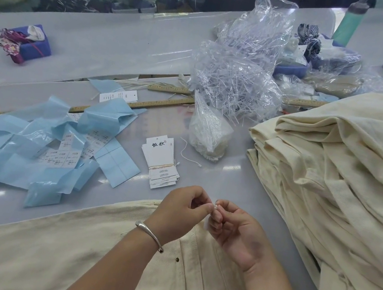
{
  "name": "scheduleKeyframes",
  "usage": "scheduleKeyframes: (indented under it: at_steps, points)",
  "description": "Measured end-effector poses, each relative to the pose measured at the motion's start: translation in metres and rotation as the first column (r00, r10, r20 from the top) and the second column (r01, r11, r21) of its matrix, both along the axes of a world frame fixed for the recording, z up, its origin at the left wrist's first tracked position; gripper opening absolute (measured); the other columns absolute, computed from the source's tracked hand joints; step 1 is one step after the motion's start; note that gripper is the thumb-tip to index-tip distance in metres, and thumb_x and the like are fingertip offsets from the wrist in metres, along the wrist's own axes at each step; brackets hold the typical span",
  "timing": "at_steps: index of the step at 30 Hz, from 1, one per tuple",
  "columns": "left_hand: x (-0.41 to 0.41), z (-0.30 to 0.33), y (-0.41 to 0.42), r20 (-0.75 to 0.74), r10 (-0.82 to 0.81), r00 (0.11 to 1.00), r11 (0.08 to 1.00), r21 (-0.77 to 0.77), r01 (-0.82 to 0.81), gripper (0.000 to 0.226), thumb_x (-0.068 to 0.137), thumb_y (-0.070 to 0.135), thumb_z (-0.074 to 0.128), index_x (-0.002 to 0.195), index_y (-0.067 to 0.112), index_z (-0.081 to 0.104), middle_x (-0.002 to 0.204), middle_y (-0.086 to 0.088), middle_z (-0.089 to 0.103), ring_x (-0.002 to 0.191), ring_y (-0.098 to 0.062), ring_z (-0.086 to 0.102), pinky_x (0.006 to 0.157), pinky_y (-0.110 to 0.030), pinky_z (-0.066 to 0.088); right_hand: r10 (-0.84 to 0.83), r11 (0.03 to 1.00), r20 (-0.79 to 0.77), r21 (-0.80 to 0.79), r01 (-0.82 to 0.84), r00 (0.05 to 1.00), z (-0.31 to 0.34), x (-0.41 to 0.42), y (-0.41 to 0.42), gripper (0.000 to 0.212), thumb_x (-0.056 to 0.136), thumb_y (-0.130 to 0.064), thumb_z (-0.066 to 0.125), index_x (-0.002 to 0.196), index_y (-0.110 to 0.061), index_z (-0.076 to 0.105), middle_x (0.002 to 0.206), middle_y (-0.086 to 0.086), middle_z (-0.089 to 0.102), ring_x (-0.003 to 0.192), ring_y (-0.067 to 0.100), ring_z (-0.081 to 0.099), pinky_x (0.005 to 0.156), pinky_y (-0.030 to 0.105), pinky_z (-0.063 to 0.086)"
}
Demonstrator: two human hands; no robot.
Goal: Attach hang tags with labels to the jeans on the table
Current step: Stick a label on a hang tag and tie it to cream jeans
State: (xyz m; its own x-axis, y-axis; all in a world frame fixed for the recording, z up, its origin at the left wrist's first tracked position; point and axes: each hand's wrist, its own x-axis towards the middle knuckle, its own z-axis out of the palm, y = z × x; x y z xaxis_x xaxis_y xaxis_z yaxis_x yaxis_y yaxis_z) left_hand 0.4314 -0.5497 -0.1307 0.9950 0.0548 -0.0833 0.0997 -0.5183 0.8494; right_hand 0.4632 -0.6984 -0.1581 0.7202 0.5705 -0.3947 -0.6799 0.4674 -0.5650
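cream jeans [79,253] lie under left hand [179,213] and right hand [234,231], both pinching what looks like a fastener [214,207].

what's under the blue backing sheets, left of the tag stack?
White printed labels show between the crumpled blue backing sheets, plus part of a wooden ruler. Anything deeper under the sheets is covered.

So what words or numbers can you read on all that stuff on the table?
"恒欣": two big black characters on the top card of the white hang tag stack; the small print lower down is too blurred to read.
"11028": seems to head the small white labels among the blue backing paper, not sharp enough to be sure; the rest is unreadable.
White tag by the wooden ruler: too small to read.
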Motion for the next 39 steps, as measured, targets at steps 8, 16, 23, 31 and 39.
scheduleKeyframes:
  at_steps: [8, 16, 23, 31, 39]
  points:
    - [0.001, 0.002, 0.000, -0.010, 0.001, 1.000, 0.999, 0.036, 0.000, 0.013, 0.089, 0.018, 0.065, 0.077, 0.021, 0.063, 0.071, 0.001, 0.062, 0.065, -0.012, 0.054, 0.067, -0.031, 0.047, -0.001, 0.993, 0.083, -0.120, 0.011, 0.997, 0.003, 0.002, -0.002, 0.008, 0.076, 0.002, 0.059, 0.081, -0.004, 0.057, 0.058, 0.008, 0.054, 0.050, 0.013, 0.049, 0.052, 0.021, 0.047]
    - [-0.001, -0.007, -0.004, -0.018, 0.065, 0.998, 0.955, 0.291, -0.057, 0.011, 0.090, 0.023, 0.061, 0.079, 0.020, 0.061, 0.068, 0.012, 0.053, 0.068, -0.008, 0.048, 0.064, -0.023, 0.035, 0.140, 0.717, 0.543, -0.632, 0.293, 0.828, 0.004, -0.006, 0.009, 0.020, 0.086, 0.009, 0.057, 0.076, -0.007, 0.058, 0.053, 0.004, 0.062, 0.050, 0.011, 0.056, 0.052, 0.025, 0.049]
    - [-0.005, -0.013, -0.005, -0.065, 0.088, 0.994, 0.950, 0.307, -0.064, 0.013, 0.090, 0.022, 0.061, 0.077, 0.021, 0.060, 0.068, 0.011, 0.053, 0.070, -0.013, 0.050, 0.069, -0.029, 0.043, 0.200, 0.656, 0.573, -0.681, 0.326, 0.795, -0.001, -0.013, 0.017, 0.018, 0.084, 0.007, 0.057, 0.076, -0.008, 0.060, 0.057, 0.008, 0.066, 0.052, 0.012, 0.058, 0.053, 0.024, 0.047]
    - [0.001, 0.003, 0.000, -0.056, 0.091, 0.994, 0.995, -0.023, -0.092, 0.024, 0.090, 0.011, 0.063, 0.070, 0.022, 0.059, 0.068, -0.003, 0.061, 0.064, -0.017, 0.056, 0.068, -0.035, 0.048, -0.075, 0.991, 0.098, -0.106, 0.085, 0.992, 0.003, -0.004, 0.009, 0.011, 0.084, 0.007, 0.055, 0.081, -0.004, 0.055, 0.059, 0.008, 0.054, 0.052, 0.014, 0.050, 0.057, 0.026, 0.047]
    - [-0.003, 0.002, -0.002, -0.108, 0.122, 0.987, 0.958, -0.247, -0.146, 0.020, 0.092, 0.008, 0.061, 0.074, 0.016, 0.062, 0.057, 0.008, 0.058, 0.050, -0.004, 0.053, 0.056, -0.017, 0.043, -0.067, 0.993, -0.045, 0.098, 0.072, 0.997, 0.000, -0.005, 0.009, 0.012, 0.074, 0.002, 0.059, 0.081, -0.007, 0.057, 0.060, 0.007, 0.053, 0.053, 0.017, 0.048, 0.049, 0.024, 0.043]
